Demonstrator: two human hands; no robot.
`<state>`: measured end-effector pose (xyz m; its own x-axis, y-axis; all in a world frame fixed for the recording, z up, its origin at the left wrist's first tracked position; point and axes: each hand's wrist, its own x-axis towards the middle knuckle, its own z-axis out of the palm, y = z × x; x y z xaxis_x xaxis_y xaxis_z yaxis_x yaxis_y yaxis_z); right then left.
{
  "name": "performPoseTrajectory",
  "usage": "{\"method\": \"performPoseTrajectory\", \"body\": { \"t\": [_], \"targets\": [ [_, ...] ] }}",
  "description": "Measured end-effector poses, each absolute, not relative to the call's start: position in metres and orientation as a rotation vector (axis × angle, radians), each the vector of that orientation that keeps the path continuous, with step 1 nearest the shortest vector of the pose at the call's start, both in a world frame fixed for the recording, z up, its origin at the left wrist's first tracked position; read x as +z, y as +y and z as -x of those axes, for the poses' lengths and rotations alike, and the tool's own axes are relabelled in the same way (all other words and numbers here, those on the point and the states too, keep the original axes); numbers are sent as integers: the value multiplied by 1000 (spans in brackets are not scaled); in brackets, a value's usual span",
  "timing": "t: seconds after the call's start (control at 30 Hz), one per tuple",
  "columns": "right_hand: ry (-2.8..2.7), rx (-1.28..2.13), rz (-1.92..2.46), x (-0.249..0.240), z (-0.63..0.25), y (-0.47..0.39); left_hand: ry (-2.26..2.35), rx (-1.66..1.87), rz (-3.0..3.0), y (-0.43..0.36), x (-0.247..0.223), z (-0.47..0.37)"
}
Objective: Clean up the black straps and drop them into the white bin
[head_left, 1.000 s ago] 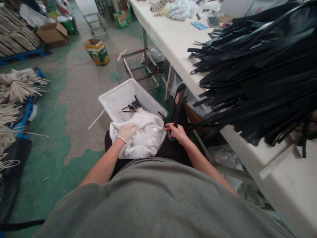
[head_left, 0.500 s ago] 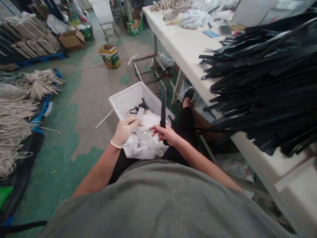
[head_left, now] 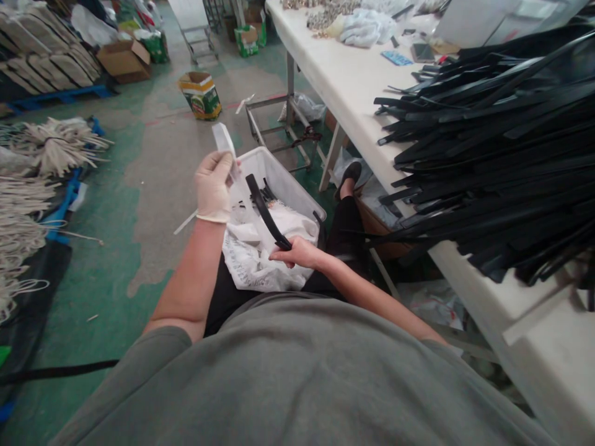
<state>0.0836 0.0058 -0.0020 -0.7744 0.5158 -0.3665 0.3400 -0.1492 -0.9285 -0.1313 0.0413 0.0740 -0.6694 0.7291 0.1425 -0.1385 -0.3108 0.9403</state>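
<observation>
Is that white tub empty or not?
Not empty: black pieces lie inside the white tub. How full it is I cannot tell; the white bag hides its near end.

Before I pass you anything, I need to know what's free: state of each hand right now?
Left hand: closed, pinching a white strip.
Right hand: closed, holding a black strap near its lower end.

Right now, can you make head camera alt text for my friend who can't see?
A gloved left hand holds a white strip and the bare right hand a black strap, near a white bin. More straps lie heaped on a table.
</observation>
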Motion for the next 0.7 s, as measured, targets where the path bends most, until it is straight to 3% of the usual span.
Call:
{"method": "performPoseTrajectory", "body": {
  "t": [0.1, 0.23, 0.3, 0.4, 0.5, 0.7],
  "targets": [
    [-2081, 2100, 894, 4, -92, 7, 1640, 1987, -701, 70, 68, 167],
    [-1910, 2080, 922, 14, -94, 20, 2045, 1486, -904, 66, 40, 183],
    [-1738, 2014, 1008, 18, -93, 29, 1979, 1220, -964, 44, 22, 173],
    [-1632, 1945, 1056, 23, -92, 42, 1522, 867, -1099, 4, 0, 139],
    [-1694, 1876, 1104, 24, -89, 49, 1207, 930, -1211, -23, -11, 99],
    [-1811, 1724, 1204, 25, -77, 54, 1366, 1129, -1042, -28, -14, 64]
  ]
}}
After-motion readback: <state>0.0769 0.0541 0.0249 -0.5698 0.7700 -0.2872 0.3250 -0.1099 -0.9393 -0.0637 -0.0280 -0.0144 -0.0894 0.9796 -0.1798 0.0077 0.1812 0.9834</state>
